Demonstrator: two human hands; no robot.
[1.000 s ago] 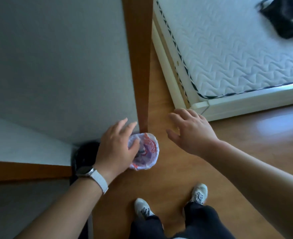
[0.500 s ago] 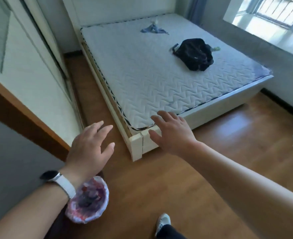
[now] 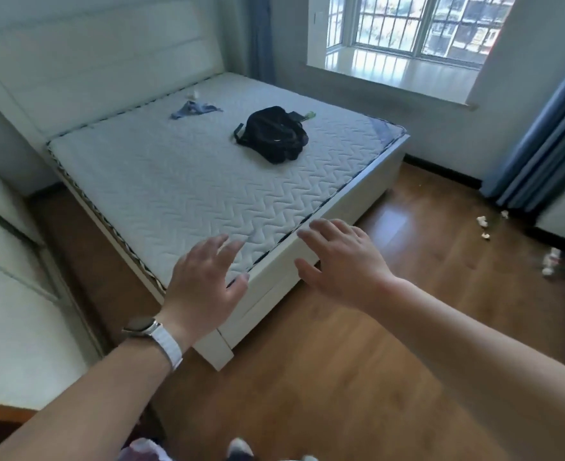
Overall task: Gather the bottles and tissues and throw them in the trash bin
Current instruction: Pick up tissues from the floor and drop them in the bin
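Both the left hand (image 3: pixel 204 287) and right hand (image 3: pixel 341 261) reach forward empty, each grip wide open, apparently freed for collecting, while crumpled tissues (image 3: pixel 483 224) and bottles (image 3: pixel 560 266) lie scattered on the floor (image 3: pixel 341 377) at far right, well apart.

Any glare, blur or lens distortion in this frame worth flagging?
Head view: daylight from the window glares on the sill and floor; wide-angle bending curves the bed edges; bottles at right are smeared; both hands look sharp.
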